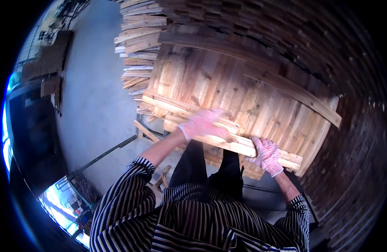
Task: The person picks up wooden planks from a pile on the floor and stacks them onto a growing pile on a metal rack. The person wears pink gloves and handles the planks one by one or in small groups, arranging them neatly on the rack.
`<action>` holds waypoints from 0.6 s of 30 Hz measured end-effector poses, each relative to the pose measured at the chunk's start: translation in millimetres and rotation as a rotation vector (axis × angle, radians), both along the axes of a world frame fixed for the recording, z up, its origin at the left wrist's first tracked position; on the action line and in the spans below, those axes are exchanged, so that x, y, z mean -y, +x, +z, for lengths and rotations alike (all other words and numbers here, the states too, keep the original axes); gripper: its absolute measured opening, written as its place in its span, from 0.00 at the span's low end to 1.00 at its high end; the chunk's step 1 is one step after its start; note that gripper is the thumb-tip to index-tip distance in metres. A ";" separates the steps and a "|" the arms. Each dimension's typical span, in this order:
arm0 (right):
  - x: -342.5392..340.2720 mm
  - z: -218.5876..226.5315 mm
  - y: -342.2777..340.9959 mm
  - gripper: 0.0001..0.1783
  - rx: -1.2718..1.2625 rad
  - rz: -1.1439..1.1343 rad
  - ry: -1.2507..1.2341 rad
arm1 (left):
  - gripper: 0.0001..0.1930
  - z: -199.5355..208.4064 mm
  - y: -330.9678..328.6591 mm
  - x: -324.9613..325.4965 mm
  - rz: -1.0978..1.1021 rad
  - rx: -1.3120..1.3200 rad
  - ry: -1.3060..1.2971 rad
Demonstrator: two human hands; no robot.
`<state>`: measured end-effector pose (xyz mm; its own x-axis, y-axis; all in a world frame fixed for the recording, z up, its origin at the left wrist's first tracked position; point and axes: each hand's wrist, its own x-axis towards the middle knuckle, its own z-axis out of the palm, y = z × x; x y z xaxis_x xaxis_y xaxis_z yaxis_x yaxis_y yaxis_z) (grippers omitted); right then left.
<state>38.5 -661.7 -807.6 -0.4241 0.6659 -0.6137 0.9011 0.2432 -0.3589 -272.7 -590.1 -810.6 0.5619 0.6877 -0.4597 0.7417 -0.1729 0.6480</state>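
Plank tabletop (227, 80): straight ahead of me, its boards side by side; my landmark for the rest.
Near strip (239, 146): pale wood, along the tabletop's near edge.
Second strip (166, 103): just beyond the near strip, over the tabletop's near left part.
My right hand (267, 154): in a mottled pink-white glove, gripping the near strip toward its right end, by the tabletop's near right corner.
My left hand (205, 122): gloved likewise, over both strips at the tabletop's near edge; smeared by motion, so I can't tell whether it grips or only passes over.
Slats in the way: one pale slat (302, 96) crosses the tabletop's far right part; a darker slat (193, 40) runs along its far edge.
Wood stack (143, 35): rough pieces piled beyond the tabletop's left edge.
Loose stick (146, 130): slanting just off the tabletop's near left corner.
Dark timber rows (336, 63): beyond the tabletop's far and right sides, too dim and blurred to separate.
Hidden: the second strip's right part, partly under my left hand.
Cut off: my striped shirt (193, 210), nearer than the tabletop, by the lower border.
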 end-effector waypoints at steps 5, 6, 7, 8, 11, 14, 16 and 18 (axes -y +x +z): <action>49.6 -43.3 49.6 0.46 0.013 -0.056 0.169 | 0.40 -33.2 -86.9 7.6 -0.082 -0.533 0.218; 55.2 -54.4 57.9 0.45 0.012 -0.070 0.266 | 0.40 -39.6 -89.0 5.5 -0.111 -0.524 0.184; 55.9 -56.7 57.9 0.44 -0.021 -0.112 0.256 | 0.40 -42.3 -90.0 4.0 -0.138 -0.523 0.150; 59.4 -57.3 57.3 0.43 -0.016 -0.120 0.260 | 0.40 -44.4 -91.6 3.9 -0.167 -0.525 0.115; 67.3 -55.1 57.7 0.43 0.036 -0.151 0.316 | 0.40 -42.6 -98.3 -4.8 -0.126 -0.473 0.201; 67.2 -52.9 80.9 0.44 0.060 -0.208 0.312 | 0.41 -33.3 -78.2 -30.8 -0.080 -0.509 0.110; 59.9 -52.3 99.3 0.43 0.143 -0.286 0.249 | 0.41 -33.4 -81.6 -40.3 -0.118 -0.518 0.113; 65.0 -52.1 117.4 0.40 0.129 -0.352 0.263 | 0.41 -47.5 -85.1 -42.3 -0.184 -0.462 0.225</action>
